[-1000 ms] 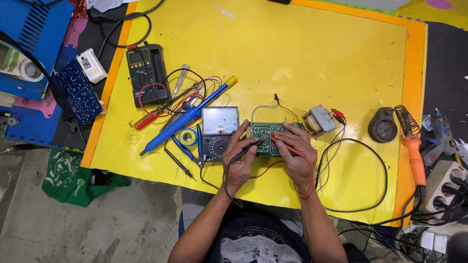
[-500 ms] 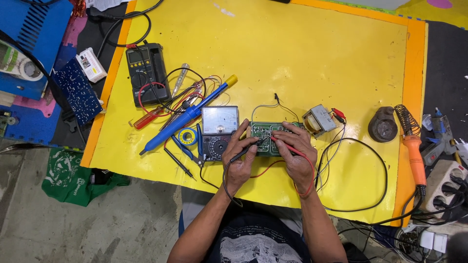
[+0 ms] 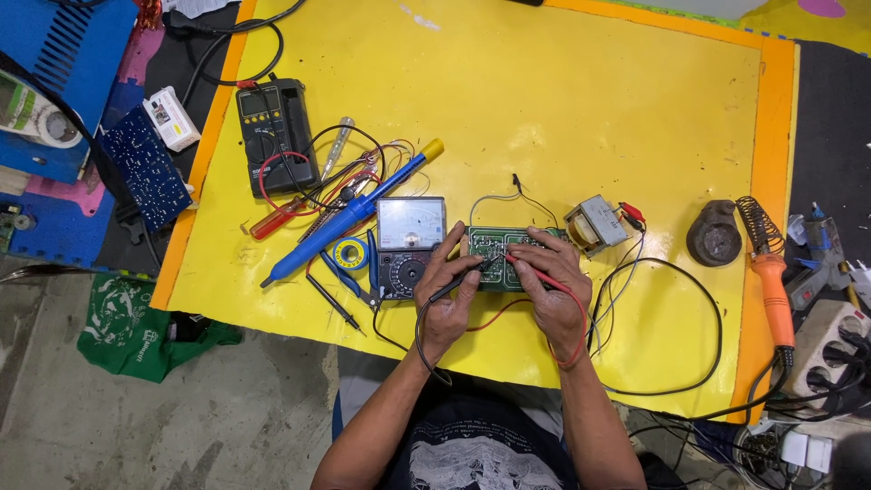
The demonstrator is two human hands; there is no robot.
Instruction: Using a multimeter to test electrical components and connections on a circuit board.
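An analog multimeter (image 3: 409, 245) lies just left of the left hand (image 3: 451, 299), whose fingers pinch a black probe (image 3: 458, 283) onto the green circuit board (image 3: 498, 256) — mid-mat, near its front edge. The right hand (image 3: 552, 289) grips a red probe (image 3: 535, 272) on the same board — a small transformer (image 3: 596, 223) sits just beyond.

Left hand (image 3: 451, 299) and right hand (image 3: 551, 289) press black probe (image 3: 456, 282) and red probe (image 3: 537, 272) onto the green circuit board (image 3: 490, 247).

Under the left hand (image 3: 451, 299) and right hand (image 3: 551, 289) lies a green circuit board (image 3: 494, 257) — matt, speckled with shiny solder. Beside the left hand, a black plastic meter (image 3: 406, 245) has a glossy clear face. The yellow worktop (image 3: 562, 118) looks smooth, faintly glossy — scuffed in spots.
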